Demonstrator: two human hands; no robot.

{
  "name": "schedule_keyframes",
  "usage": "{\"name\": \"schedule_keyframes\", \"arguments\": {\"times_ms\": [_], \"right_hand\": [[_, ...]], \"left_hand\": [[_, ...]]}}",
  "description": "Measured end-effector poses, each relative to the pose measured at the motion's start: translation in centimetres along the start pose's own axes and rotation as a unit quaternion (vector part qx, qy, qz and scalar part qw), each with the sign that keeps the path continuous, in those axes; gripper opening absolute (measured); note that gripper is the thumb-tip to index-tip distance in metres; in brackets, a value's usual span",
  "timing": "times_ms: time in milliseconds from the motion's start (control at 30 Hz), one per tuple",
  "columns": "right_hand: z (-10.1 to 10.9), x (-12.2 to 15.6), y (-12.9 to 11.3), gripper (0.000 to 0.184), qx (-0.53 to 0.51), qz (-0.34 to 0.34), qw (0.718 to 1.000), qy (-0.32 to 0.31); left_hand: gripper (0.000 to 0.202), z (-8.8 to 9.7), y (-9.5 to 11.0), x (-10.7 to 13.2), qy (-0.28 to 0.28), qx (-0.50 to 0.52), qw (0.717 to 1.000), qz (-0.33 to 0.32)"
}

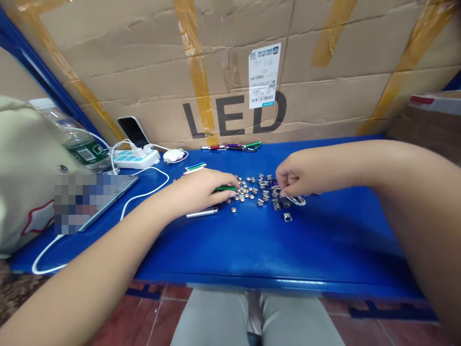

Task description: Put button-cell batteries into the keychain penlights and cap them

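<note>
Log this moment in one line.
left hand: shut on green tube | right hand: fingertips at small silver discs | blue table: silver tube, clip

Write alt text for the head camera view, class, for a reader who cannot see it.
A person's left hand grips a green pen-shaped tube on a blue table while the right hand touches a scatter of small round silver pieces. A silver tube lies nearby; a cardboard box marked LED stands behind.
</note>
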State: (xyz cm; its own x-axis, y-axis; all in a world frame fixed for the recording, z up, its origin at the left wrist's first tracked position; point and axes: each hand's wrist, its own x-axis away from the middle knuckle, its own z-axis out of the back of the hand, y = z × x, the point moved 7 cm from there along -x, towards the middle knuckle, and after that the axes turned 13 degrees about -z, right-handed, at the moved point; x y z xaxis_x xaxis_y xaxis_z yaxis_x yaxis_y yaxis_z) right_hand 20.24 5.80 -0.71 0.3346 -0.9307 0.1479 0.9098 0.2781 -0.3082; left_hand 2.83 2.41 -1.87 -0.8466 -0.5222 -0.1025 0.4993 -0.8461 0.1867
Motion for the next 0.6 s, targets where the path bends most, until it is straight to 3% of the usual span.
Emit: {"name": "schedule_keyframes", "arguments": {"times_ms": [100, 300, 600], "right_hand": [[-1.2, 0.1, 0.6, 0.018, 0.122, -0.028, 0.988, -0.089], [-2.0, 0.1, 0.3, 0.016, 0.151, -0.075, 0.979, -0.117], [-2.3, -0.3, 0.0, 0.016, 0.115, -0.037, 0.987, -0.110]], "left_hand": [[0.025, -0.2, 0.0, -0.1, -0.006, -0.003, 1.000, -0.003], [0.029, -0.6, -0.3, 0.0, -0.018, -0.011, 1.000, -0.002], [0.029, -0.4, -0.2, 0.1, -0.024, -0.012, 1.000, 0.006]]}}
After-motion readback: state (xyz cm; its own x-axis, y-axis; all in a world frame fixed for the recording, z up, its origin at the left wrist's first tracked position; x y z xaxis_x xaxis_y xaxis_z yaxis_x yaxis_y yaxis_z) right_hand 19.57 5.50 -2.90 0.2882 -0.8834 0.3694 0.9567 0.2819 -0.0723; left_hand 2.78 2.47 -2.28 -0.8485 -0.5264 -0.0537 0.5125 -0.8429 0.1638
